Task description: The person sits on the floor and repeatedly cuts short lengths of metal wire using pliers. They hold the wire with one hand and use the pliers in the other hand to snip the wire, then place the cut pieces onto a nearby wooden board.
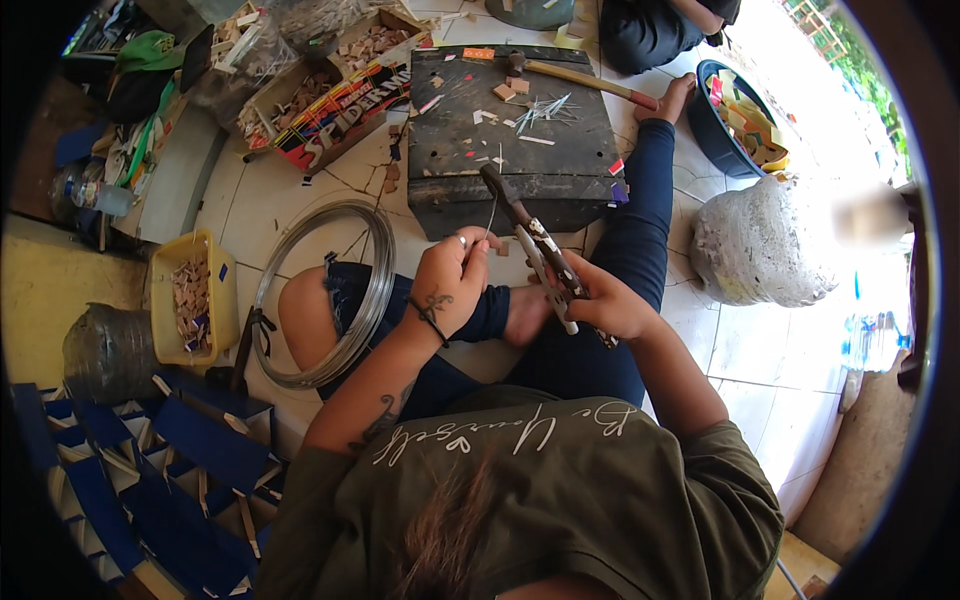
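Beside the box (575,145), the right grip (608,300) clasps partly covered pliers (543,242), the left grip (450,278) faint wire (492,215).

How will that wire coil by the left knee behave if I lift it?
The wire coil is probably springy but shape-keeping, since it holds a round ring. It looks likely to be heavy for its slim outline, with many metallic strands bundled. Strands might spread away from the dark tie.

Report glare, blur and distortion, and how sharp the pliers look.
Head view: glare washes out the floor tiles at right; head view: a pale patch near the right edge is blurred beyond recognition; head view: fisheye distortion bows straight edges toward the margins; head view: the pliers in the right hand look fairly sharp.
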A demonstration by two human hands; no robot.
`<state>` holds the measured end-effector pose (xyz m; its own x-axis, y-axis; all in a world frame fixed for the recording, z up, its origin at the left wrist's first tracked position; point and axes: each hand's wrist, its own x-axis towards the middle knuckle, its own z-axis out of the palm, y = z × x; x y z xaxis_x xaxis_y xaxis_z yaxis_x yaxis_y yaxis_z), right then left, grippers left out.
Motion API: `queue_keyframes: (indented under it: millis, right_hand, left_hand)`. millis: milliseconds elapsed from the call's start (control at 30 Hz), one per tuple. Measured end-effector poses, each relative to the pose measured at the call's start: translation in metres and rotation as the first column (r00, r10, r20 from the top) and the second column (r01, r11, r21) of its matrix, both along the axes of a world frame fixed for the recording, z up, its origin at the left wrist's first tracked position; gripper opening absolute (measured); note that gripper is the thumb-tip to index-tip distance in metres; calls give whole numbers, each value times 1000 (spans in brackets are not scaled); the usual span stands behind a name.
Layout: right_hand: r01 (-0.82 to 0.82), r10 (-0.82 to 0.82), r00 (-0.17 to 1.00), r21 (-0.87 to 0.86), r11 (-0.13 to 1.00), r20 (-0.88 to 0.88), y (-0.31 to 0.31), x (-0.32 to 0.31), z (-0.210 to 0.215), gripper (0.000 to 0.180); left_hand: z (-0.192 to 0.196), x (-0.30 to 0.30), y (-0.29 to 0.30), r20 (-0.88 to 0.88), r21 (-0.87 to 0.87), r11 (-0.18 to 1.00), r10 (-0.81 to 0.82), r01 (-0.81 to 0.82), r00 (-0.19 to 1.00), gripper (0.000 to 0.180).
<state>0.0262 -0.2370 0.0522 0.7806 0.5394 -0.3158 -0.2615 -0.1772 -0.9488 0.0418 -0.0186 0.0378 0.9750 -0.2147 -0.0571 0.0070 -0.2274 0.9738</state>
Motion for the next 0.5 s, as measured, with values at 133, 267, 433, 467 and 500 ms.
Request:
queue_keyframes:
  millis: [133,267,433,467,500]
  right_hand:
    - [65,-56,994,90,994,-94,1,-2,-10,56]
    - [91,-86,991,40,995,-107,6,-5,-22,52]
    - [129,-122,967,19,991,-224,10,-9,-27,52]
    - [129,-124,966,8,992,-228,11,-9,-27,53]
    - [127,-124,965,-4,992,-231,11,-9,-26,54]
  left_hand:
    - [-3,-1,-2,35,-6,1000,17,-17,999,18]
    - [-5,-3,-5,47,-22,999,35,-34,998,17]
    - [-5,-4,-7,62,-23,999,37,-36,997,18]
    - [-4,-3,-7,69,-14,999,40,-39,997,18]
    - [-4,-3,-7,68,-15,999,45,-44,997,18]
